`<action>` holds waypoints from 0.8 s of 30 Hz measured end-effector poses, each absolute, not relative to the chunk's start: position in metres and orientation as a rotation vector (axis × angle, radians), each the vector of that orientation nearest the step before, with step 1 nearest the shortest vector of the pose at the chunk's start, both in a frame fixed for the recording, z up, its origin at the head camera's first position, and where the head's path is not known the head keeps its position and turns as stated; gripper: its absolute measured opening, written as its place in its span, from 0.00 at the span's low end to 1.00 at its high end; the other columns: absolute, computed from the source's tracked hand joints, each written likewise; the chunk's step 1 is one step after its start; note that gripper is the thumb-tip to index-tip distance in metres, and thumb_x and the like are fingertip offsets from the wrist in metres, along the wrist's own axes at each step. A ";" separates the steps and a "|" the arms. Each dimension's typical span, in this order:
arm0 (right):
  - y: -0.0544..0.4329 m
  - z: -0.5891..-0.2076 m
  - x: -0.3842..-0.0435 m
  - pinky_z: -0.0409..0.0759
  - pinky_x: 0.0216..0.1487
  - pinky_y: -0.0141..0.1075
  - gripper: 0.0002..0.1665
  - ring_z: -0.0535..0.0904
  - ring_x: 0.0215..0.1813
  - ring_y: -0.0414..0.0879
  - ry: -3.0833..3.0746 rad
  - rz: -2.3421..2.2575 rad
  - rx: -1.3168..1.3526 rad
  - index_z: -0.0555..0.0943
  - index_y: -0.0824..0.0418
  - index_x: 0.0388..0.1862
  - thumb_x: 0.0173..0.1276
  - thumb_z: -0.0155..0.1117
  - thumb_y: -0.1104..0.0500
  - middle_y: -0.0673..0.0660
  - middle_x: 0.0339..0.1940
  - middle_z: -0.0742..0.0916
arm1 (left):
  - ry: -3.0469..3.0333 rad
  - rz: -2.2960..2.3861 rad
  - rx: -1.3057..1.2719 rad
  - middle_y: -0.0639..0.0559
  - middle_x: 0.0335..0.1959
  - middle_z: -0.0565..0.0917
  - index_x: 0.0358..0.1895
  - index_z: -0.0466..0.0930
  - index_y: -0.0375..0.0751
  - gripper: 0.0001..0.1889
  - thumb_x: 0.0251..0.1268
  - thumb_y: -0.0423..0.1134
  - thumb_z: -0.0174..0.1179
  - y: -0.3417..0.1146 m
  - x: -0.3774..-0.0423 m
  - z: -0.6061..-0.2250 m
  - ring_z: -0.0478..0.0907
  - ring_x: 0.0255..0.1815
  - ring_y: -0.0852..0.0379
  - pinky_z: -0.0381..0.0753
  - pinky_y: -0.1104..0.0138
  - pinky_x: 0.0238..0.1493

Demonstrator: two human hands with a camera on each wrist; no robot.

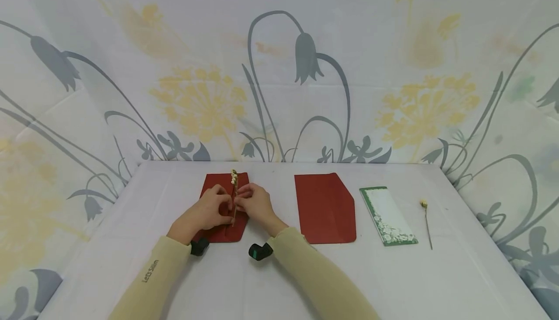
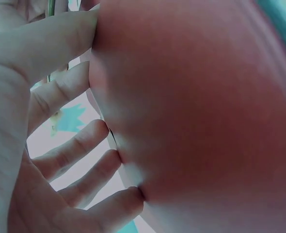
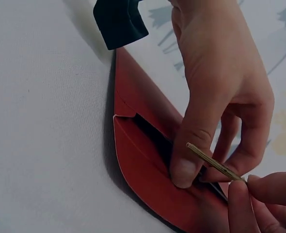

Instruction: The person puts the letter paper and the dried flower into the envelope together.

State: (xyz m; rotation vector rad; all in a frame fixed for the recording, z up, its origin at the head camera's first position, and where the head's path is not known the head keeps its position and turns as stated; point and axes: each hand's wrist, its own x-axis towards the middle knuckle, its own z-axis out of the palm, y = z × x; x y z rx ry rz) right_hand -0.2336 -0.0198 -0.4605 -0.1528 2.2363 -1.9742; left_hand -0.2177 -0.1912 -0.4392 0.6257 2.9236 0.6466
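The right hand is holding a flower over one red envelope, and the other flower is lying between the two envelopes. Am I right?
Not between the envelopes: the head view shows the other flower lying right of the green-edged card. The right hand does hold a flower over one red envelope.

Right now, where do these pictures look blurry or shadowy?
In the head view, light looks soft and even; in the left wrist view, the red envelope is badly blurred; in the right wrist view, dimmer overall, a dark shadow hugs its edge.
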 end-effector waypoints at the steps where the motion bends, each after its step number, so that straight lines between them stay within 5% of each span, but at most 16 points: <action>1: -0.021 -0.462 -0.234 0.84 0.35 0.34 0.09 0.84 0.30 0.41 2.239 -1.981 -0.142 0.80 0.66 0.44 0.66 0.67 0.69 0.55 0.33 0.84 | 2.924 0.652 0.635 0.47 0.47 0.71 0.31 0.80 0.49 0.14 0.50 0.45 0.78 -0.191 -0.218 -0.439 0.68 0.51 0.44 0.76 0.52 0.47; 24: -0.030 -0.474 -0.232 0.80 0.32 0.31 0.06 0.82 0.28 0.39 2.429 -1.870 -0.028 0.81 0.60 0.36 0.61 0.69 0.66 0.50 0.27 0.84 | 2.942 0.836 0.775 0.46 0.49 0.71 0.32 0.77 0.48 0.14 0.53 0.42 0.77 -0.206 -0.217 -0.436 0.72 0.49 0.45 0.77 0.52 0.50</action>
